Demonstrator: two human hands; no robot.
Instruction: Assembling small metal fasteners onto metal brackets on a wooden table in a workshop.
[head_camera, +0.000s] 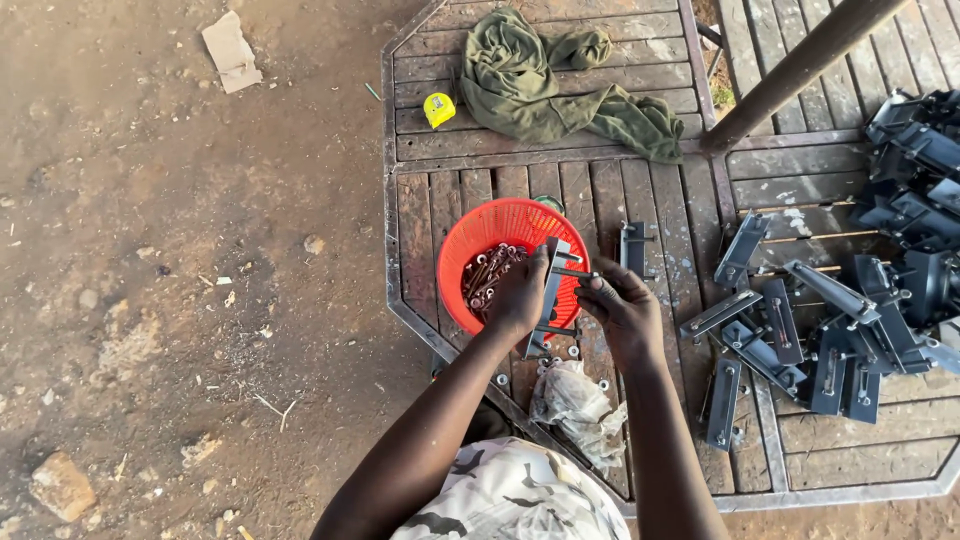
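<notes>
- Head view: the person's left hand (519, 297) is closed around a grey metal bracket (551, 296), gripping it along its left side, fingers curled and the back of the hand facing up.
- The bracket stands roughly upright in the picture, its upper end over the rim of the red plastic basket (470, 236) and its lower end over the table slats.
- The right hand (624, 312) is narrowly pinched: its fingertips (590, 287) close on a thin bolt (572, 272) that lies crosswise at the bracket's upper part, touching it.
- Both forearms come up from the bottom edge and converge, the left one slanting up from the lower left, the right one rising more steeply; the two hands sit just beside each other with the bracket between them.
- The basket, directly under and behind the left hand, holds a heap of bolts and washers (487, 274).
- Below the hands, a crumpled clear plastic bag (577, 402) lies on the wooden slatted table (660, 65), with a few loose washers beside it.
- Another grey bracket (632, 247) lies just above the right hand.
- To the right, well apart from the hands, a pile of dark metal brackets (845, 320) spreads across the table.
- At the far side of the table lie an olive green cloth (540, 85) and, just left of it, a small yellow tape measure (438, 109).
- Left of the table is bare dirt ground (180, 260) with small stones and a scrap of cardboard (231, 50).
</notes>
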